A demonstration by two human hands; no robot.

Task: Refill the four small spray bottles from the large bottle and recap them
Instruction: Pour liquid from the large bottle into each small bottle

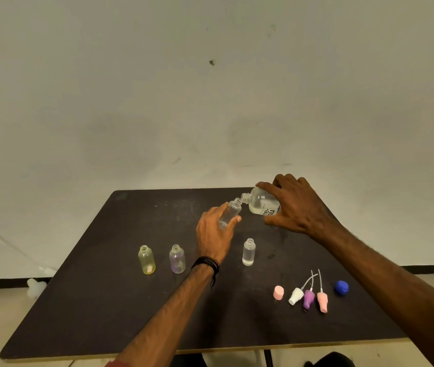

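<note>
**Narrow necks, easy spill**

On the dark table [104, 300], the yellow bottle [147, 260] and purple bottle [177, 259] stand uncapped and seemingly unfilled. The left hand [214, 234] wraps a tilted clear small bottle [230, 211]; the right hand [298, 205] clamps the large bottle [262, 203], mouths nearly touching. Overtipping or drifting apart would likely splash liquid. The spray caps [308, 298] lie far right.

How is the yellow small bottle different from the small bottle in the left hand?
The yellow bottle stands upright on the table, untouched; the held bottle is tilted in the left hand under the large bottle. One is yellow-tinted, the other clear. Both are uncapped.
</note>
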